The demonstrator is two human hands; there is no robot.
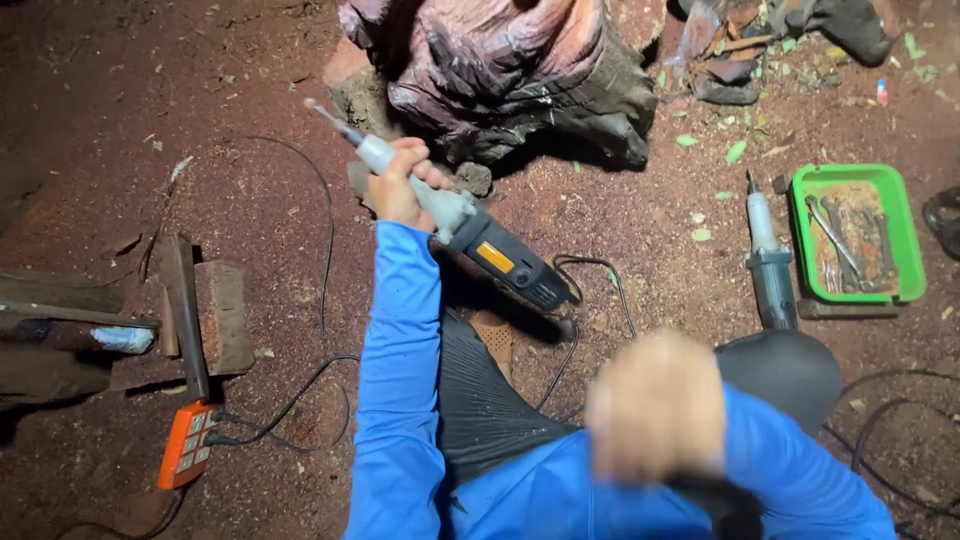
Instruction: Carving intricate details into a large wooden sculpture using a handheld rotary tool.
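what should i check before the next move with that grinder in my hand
1. Left hand grips the grinder by its neck: ok.
2. Grinder tip is off the wood carving: ok.
3. Right hand has a firm hold: cannot tell, it is blurred.
4. Grinder's cord lies loose behind, not over the carving: ok.
5. Power strip has plugs in it: ok; switch state: cannot tell.
6. Second grinder lies apart beside the green tray: ok.
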